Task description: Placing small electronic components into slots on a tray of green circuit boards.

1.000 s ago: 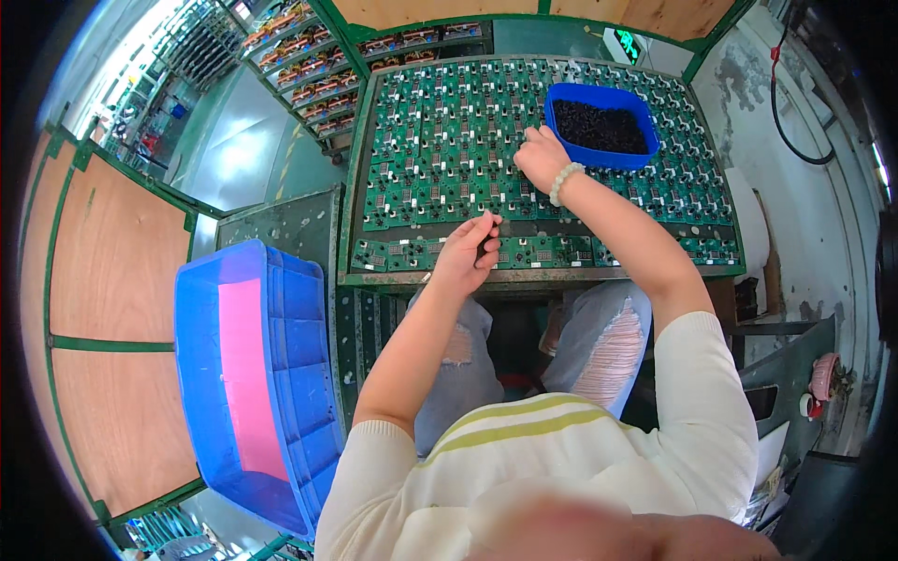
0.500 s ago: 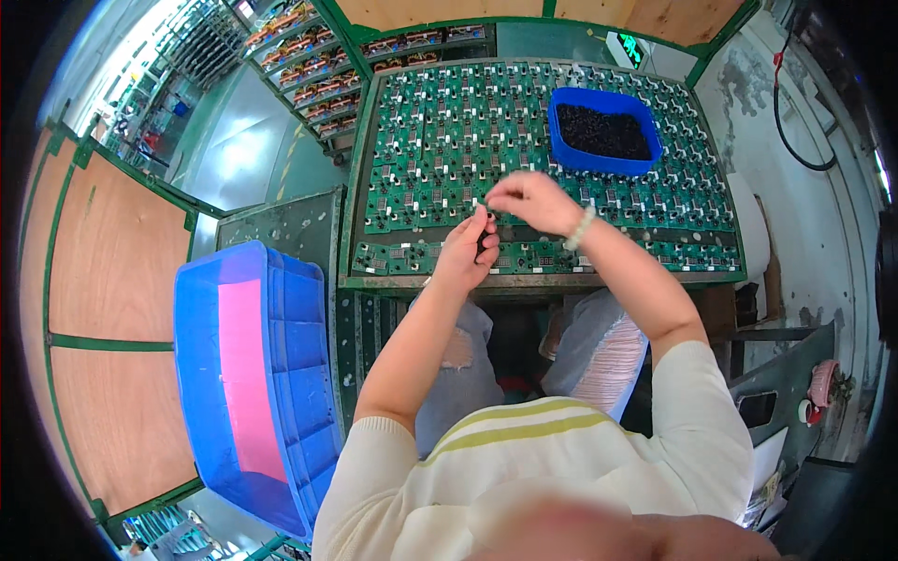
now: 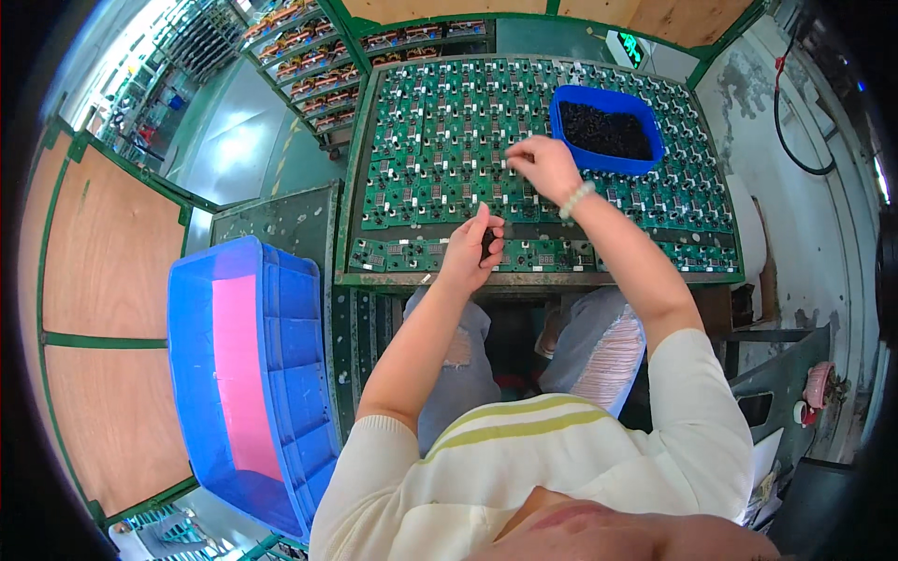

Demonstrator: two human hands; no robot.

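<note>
Rows of green circuit boards (image 3: 440, 131) with small parts on them cover the bench in front of me. A separate row of boards (image 3: 402, 255) lies along its near edge. Above this near row my left hand (image 3: 470, 251) is curled around a clump of small black parts (image 3: 487, 243), its thumb pointing up. Farther off and to the right, my right hand (image 3: 550, 168) is over the boards, thumb and fingertips pinched together. Whatever may be between those fingertips is too small to make out.
A blue box (image 3: 613, 164) full of small black parts (image 3: 603, 129) stands on the boards at the back right. To my left is a large blue crate (image 3: 295, 365) with a pink panel. Racks of parts (image 3: 323, 89) stand beyond the bench, and a plywood partition (image 3: 112, 262) is far left.
My right hand has moved away from my left, up and to the right over the boards. The left hand stays nearly in place, still closed on the black parts.
</note>
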